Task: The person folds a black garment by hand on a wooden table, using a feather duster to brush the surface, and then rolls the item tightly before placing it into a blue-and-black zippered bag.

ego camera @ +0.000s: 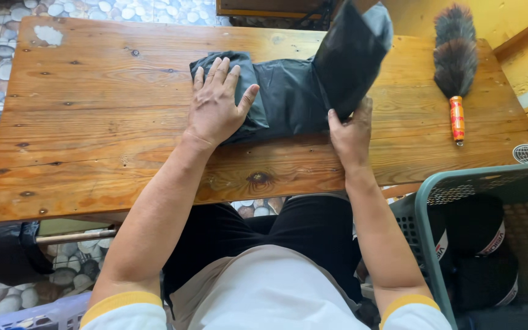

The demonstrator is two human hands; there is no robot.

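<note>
A dark grey garment (288,91) lies partly folded on the wooden table (105,122). My left hand (218,101) rests flat on the garment's left end, fingers spread, pressing it down. My right hand (351,131) grips the garment's right end and lifts it up off the table as a blurred dark flap (349,52) that stands above the rest of the cloth.
A feather duster (454,61) with an orange handle lies on the table's right side. A teal plastic laundry basket (426,244) with dark clothes stands at lower right. A pale basket rim (38,315) shows at lower left. Pebble-patterned floor surrounds the table.
</note>
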